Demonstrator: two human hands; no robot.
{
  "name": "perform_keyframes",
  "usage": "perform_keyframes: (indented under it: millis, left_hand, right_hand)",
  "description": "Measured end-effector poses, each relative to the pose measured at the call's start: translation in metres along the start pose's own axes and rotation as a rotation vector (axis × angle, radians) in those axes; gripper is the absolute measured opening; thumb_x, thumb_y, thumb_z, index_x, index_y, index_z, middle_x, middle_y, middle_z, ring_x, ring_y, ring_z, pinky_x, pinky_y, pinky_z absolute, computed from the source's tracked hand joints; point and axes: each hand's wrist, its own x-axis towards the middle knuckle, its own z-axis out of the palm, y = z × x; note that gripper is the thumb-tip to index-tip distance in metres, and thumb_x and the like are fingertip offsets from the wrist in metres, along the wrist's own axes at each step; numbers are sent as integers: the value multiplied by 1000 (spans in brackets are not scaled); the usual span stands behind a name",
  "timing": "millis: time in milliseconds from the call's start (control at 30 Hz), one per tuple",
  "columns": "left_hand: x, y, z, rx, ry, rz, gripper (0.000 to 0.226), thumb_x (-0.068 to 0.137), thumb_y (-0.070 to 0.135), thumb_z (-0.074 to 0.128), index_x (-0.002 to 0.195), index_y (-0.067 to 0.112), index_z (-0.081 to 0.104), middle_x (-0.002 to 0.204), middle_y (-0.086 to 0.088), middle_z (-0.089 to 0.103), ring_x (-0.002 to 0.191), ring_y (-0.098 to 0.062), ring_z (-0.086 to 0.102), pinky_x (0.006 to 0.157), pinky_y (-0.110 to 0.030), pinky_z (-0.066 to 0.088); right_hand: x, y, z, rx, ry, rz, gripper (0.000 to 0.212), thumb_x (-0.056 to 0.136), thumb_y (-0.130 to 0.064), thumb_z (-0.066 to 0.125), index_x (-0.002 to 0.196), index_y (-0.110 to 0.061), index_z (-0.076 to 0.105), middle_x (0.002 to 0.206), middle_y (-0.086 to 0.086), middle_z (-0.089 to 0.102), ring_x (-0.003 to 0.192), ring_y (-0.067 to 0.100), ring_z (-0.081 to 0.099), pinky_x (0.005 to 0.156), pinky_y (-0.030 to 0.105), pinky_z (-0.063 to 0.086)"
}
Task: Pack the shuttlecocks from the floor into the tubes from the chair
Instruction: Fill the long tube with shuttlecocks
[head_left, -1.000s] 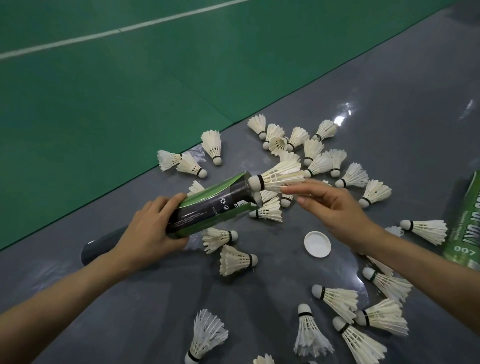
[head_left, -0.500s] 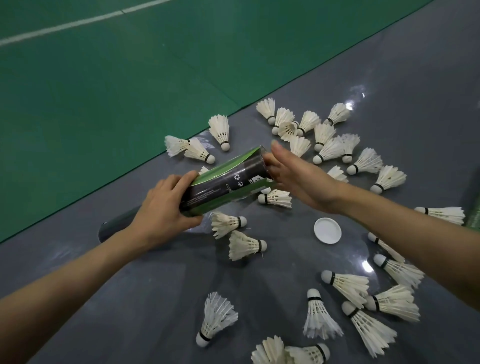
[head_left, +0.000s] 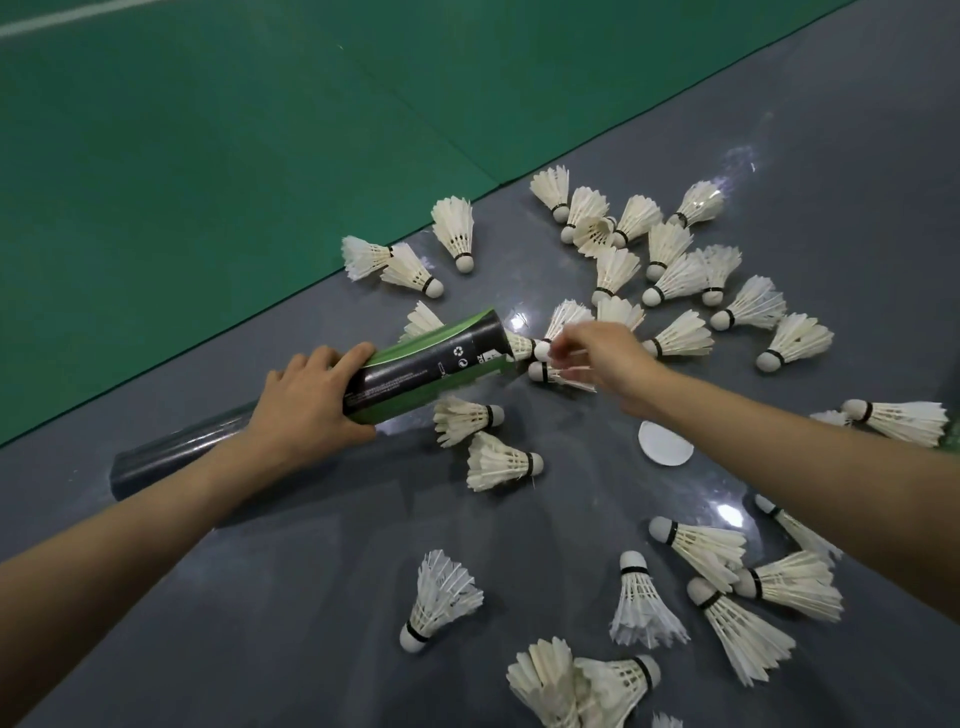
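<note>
Presently, the left hand (head_left: 311, 410) holds the green-and-black tube (head_left: 431, 364) near its lower end. Its grip is closed fully round the tube, with the fingers over the top and the thumb beneath. The tube is clear of the grey floor (head_left: 291, 623) and tilted, its open mouth pointing toward the right hand (head_left: 605, 358).

The right hand's fingers are curled just beside the tube mouth, but they are blurred, so I cannot tell whether its grip has hold of anything. One shuttlecock (head_left: 522, 344) sits at the rim, feathers toward the tube and cork away from it. A second shuttlecock (head_left: 563, 375) lies just below the fingers.

Other shuttlecocks are scattered on the floor: a cluster (head_left: 675, 275) beyond the right hand and a group (head_left: 717, 551) nearer the camera.

A white lid (head_left: 667, 447) lies flat on the floor, partly hidden by the right forearm. A dark tube (head_left: 171, 460) lies on the floor behind the left wrist. A green court mat (head_left: 208, 156) borders the floor.
</note>
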Motion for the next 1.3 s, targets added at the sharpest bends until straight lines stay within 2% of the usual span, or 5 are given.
perform_keyframes:
  millis: [167,300,533,867,1300]
  left_hand:
    - [0,0,16,31,-91,-8,87,73,49,70,144,34,23,130,-4,46,115,-27,44,95,-43,37]
    - [0,3,20,0,-105,4,89,72,48,71,145,32,22,129,-5,46,115,-27,44,95,-43,38]
    - [-2,8,18,-14,-110,18,88,71,47,71,143,32,23,124,-5,47,111,-28,46,93,-42,42]
    - [-16,15,9,10,-101,45,85,72,48,69,142,32,24,123,-5,46,111,-28,46,92,-43,41]
    - [-34,-4,-8,-84,-63,7,89,70,46,72,143,30,23,118,-4,48,103,-23,47,89,-40,46]
  right_hand:
    - [-8,59,8,-891,-265,-130,27,83,-17,69,107,-10,60,100,2,60,94,16,56,81,24,43]
    - [-19,87,29,-1159,-396,-320,65,75,-31,76,125,-9,41,125,8,47,116,25,46,95,35,42]
    - [-50,104,49,-1142,-512,-1195,32,76,-15,70,94,-12,43,91,9,53,81,20,44,73,32,43]
    - [-96,129,103,-1201,-813,-591,52,89,-38,61,135,-20,44,121,11,38,108,29,45,87,37,40]
    - [-83,38,34,-276,-276,-393,33,75,8,71,77,-21,56,98,8,54,75,5,58,72,20,49]
